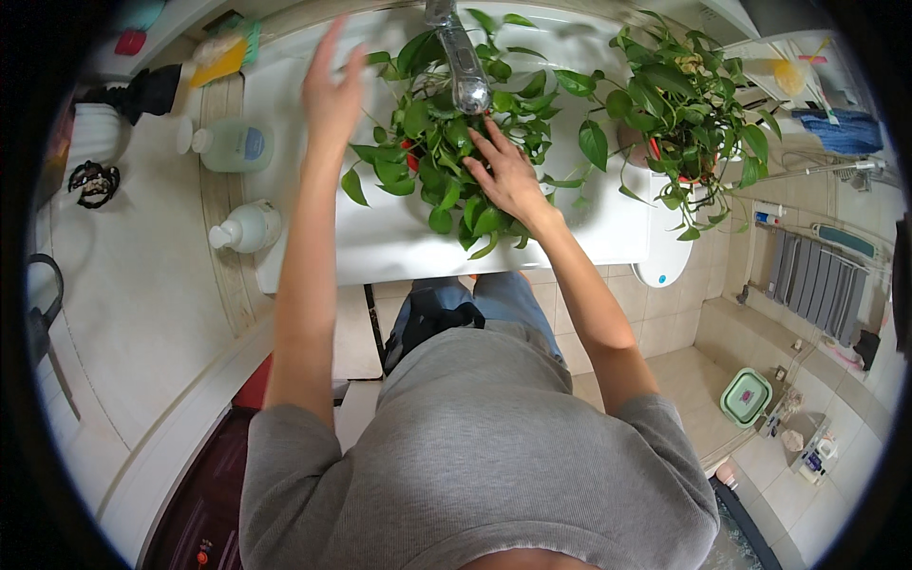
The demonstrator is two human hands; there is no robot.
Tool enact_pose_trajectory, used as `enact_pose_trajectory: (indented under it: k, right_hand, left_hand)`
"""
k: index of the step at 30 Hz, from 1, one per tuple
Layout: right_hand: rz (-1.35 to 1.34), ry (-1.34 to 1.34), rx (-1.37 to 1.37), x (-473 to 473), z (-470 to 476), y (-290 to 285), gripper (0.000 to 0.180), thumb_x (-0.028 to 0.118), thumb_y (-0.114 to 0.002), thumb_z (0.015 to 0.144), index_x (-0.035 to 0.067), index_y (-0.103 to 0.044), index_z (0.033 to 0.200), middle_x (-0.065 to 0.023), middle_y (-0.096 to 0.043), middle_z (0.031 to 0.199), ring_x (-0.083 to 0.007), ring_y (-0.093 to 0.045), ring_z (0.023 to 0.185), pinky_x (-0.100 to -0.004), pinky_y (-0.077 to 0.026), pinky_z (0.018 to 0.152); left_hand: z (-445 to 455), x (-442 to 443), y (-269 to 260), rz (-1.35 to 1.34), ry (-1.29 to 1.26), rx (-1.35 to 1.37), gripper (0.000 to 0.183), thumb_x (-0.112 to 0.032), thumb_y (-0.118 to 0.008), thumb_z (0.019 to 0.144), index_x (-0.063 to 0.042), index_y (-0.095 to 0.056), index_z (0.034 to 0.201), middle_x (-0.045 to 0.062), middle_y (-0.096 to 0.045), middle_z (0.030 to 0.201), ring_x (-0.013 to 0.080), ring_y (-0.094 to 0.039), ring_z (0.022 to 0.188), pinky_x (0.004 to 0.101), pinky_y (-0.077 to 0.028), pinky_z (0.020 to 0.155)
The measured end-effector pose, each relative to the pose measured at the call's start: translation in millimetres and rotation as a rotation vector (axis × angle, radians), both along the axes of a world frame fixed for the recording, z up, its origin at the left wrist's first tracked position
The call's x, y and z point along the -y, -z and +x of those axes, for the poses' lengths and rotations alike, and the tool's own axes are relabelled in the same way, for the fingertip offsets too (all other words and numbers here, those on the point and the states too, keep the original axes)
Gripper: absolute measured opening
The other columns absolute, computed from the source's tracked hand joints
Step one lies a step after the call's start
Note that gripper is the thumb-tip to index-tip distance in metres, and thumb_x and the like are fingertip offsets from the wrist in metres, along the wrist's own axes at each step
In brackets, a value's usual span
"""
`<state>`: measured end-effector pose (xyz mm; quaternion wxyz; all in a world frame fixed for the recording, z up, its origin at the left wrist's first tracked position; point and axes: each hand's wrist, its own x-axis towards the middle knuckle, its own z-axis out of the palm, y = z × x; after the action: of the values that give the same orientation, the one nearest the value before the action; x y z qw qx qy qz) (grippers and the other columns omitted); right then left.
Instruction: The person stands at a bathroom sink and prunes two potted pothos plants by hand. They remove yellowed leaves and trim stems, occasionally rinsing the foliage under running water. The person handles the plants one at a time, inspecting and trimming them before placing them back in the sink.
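A leafy pothos plant (445, 171) in a partly visible red pot (412, 155) stands in the white washbasin (399, 253), beneath the chrome faucet (464, 68). My right hand (507, 174) rests on its leaves with the fingers spread, close below the spout. Raised to the left of the plant, my left hand (333, 100) is blurred, its fingers apart and nothing in them. Leaves cover most of the pot and the basin's middle. No water stream can be made out under the spout.
A second pothos (670, 92) trails leaves toward the basin from the right, above a white toilet (662, 260). Two pump or capped bottles, a clear one (235, 145) and a white one (249, 226), stand left of the basin. A grey radiator (816, 281) hangs far right.
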<state>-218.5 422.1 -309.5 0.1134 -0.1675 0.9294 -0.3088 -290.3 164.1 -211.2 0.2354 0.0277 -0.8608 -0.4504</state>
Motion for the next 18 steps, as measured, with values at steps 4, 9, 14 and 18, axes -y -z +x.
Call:
enact_pose_trajectory:
  k: [4, 9, 14, 18]
  right_hand:
    - [-0.111, 0.080, -0.099, -13, 1, -9, 0.047, 0.036, -0.057, 0.095, 0.015, -0.055, 0.137, -0.0189, -0.043, 0.147, -0.0380, -0.044, 0.132, -0.0504, -0.032, 0.112]
    - [-0.229, 0.198, -0.133, -23, 1, -33, 0.039, 0.027, -0.060, 0.093, 0.008, -0.062, 0.128, -0.0220, -0.049, 0.141, -0.0393, -0.050, 0.126, -0.0441, -0.040, 0.105]
    - [-0.214, 0.229, -0.124, -16, 0, -60, 0.039, 0.025, -0.057, 0.096, 0.007, -0.059, 0.131, -0.0192, -0.048, 0.143, -0.0364, -0.048, 0.131, -0.0414, -0.039, 0.107]
    - [-0.244, 0.235, -0.142, -15, 5, -68, 0.038, 0.025, -0.057, 0.095, 0.009, -0.060, 0.129, -0.0203, -0.049, 0.141, -0.0379, -0.049, 0.128, -0.0427, -0.040, 0.106]
  left_hand:
    - [97, 63, 131, 0.399, -0.376, 0.148, 0.058, 0.001, -0.050, 0.090, 0.000, -0.036, 0.146, 0.017, -0.041, 0.150, 0.0265, -0.040, 0.138, 0.0362, -0.029, 0.114]
    - [160, 40, 208, 0.913, -0.066, 0.981, 0.032, -0.007, -0.057, 0.093, -0.003, -0.054, 0.125, 0.006, -0.061, 0.117, 0.0147, -0.058, 0.110, 0.0309, -0.046, 0.100]
    - [116, -18, 181, 1.135, 0.036, 0.975, 0.020, -0.009, -0.060, 0.093, -0.004, -0.059, 0.112, 0.006, -0.063, 0.107, 0.0155, -0.060, 0.096, 0.0329, -0.051, 0.089]
    - [94, -13, 186, 0.977, 0.195, 1.008, 0.015, -0.014, -0.060, 0.093, -0.008, -0.063, 0.107, 0.004, -0.065, 0.098, 0.0159, -0.062, 0.087, 0.0344, -0.054, 0.080]
